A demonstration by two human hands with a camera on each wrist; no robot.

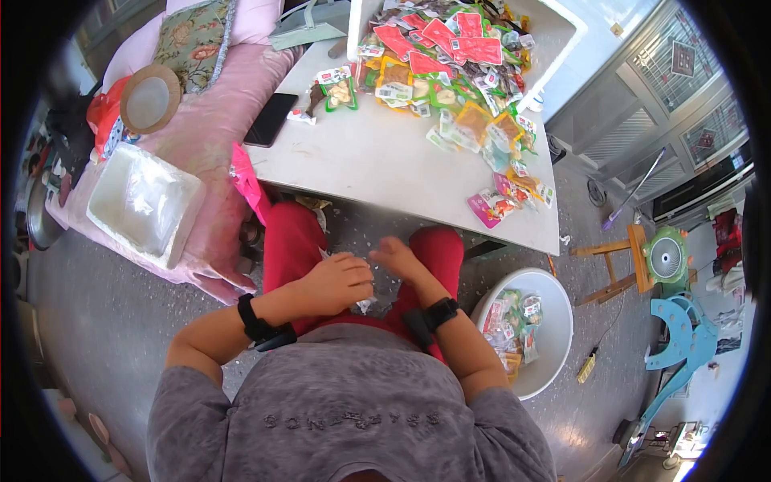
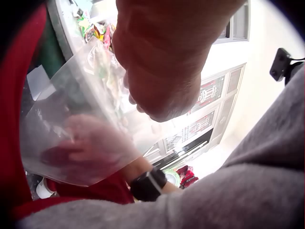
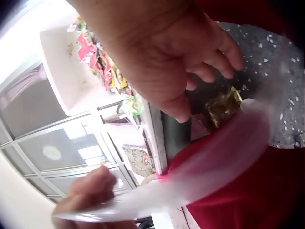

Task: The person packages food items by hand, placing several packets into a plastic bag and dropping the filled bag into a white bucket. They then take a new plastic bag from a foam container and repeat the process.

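My left hand (image 1: pixel 337 283) is over my lap and grips the edge of a clear plastic bag (image 2: pixel 71 148), its fingers curled on the film in the right wrist view. The bag hangs down between the two hands. My right hand (image 1: pixel 396 259) is beside it above the right knee, fingers loosely spread and holding nothing; in the right wrist view its fingers (image 3: pixel 219 64) stand apart from the film. Through the bag, the left wrist view shows the right hand blurred. In the head view the bag is mostly hidden, with only a pale bit (image 1: pixel 366 305) below the left hand.
Ahead stands a white table (image 1: pixel 361 161) with a heap of small snack packets (image 1: pixel 450 96) spilling from a white foam box (image 1: pixel 554 36). A phone (image 1: pixel 271 119) lies at its left edge. A white bucket (image 1: pixel 554 353) with packets stands at right, a foam tray (image 1: pixel 120 217) at left.
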